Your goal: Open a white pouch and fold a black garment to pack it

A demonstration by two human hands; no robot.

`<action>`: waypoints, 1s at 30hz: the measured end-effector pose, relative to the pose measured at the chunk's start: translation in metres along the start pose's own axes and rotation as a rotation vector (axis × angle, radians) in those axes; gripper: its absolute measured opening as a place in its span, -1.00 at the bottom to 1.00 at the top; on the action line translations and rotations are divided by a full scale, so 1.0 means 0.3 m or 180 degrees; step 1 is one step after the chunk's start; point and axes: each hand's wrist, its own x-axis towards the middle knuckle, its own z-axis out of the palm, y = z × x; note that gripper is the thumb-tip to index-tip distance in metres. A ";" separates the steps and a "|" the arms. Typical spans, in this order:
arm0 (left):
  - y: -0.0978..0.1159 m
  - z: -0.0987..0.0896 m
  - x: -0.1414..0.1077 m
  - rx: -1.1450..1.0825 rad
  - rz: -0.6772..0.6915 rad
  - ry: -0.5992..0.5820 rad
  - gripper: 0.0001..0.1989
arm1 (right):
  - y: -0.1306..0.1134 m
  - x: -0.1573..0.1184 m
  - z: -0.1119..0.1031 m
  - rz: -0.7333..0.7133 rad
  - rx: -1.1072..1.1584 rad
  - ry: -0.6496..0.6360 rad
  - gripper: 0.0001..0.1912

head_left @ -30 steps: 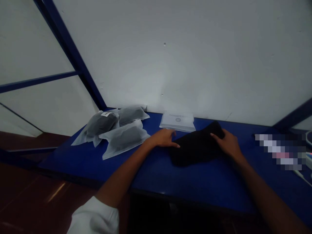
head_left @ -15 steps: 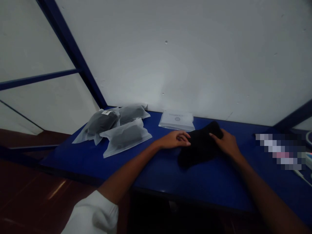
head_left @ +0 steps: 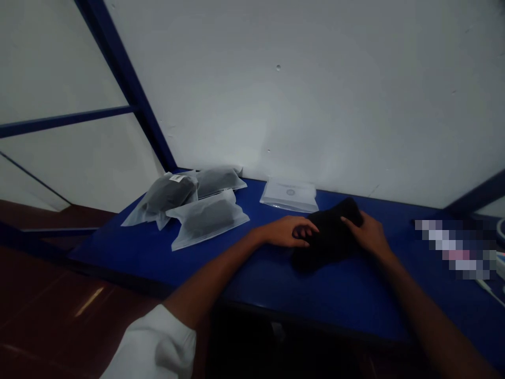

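A soft black bundle [head_left: 329,234], apparently folded cloth, lies on the blue table in front of me. My right hand [head_left: 369,229] grips its right end, with the thumb on top and the other fingers hidden behind or beneath. At the bundle's left side is my left hand [head_left: 290,231], its fingers loosely curved and a gap between thumb and fingertips. The fingertips reach the black edge; whether they press on it I cannot tell. Beyond the bundle lies a flat frosted bag [head_left: 290,193] with a round printed mark.
To the left, several frosted bags with dark contents sit together, the nearest bag [head_left: 211,218] in front of a labelled bag [head_left: 168,197]. A blurred-out patch [head_left: 453,250] and a white cable [head_left: 489,289] are at the right. A white wall [head_left: 315,105] rises behind the blue table [head_left: 256,279].
My left hand has moved slightly right, against the bundle's edge, and its fingers have spread a little. My right hand keeps its hold. The whole view has shifted slightly.
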 end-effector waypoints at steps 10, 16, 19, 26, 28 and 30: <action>0.037 0.053 0.023 0.1270 -0.0138 0.0229 -0.67 | 0.008 -0.002 0.001 0.0028 0.0049 0.0059 -0.53; 0.048 0.075 0.027 0.1737 -0.0059 0.0211 -0.67 | 0.014 0.001 -0.002 0.0143 0.0033 0.0109 -0.50; 0.059 0.079 0.025 0.1892 -0.0032 0.0199 -0.68 | 0.017 0.000 -0.003 0.0214 0.0083 0.0106 -0.47; 0.056 0.086 0.024 0.2011 0.0080 0.0224 -0.69 | 0.017 -0.006 -0.001 0.0213 0.0051 0.0272 -0.46; 0.052 0.085 0.024 0.1998 0.0098 0.0231 -0.68 | 0.026 -0.003 0.000 0.0212 0.0056 0.0319 -0.48; 0.051 0.081 0.022 0.2004 0.0112 0.0240 -0.68 | 0.050 0.006 0.001 0.0297 0.0084 0.0473 -0.49</action>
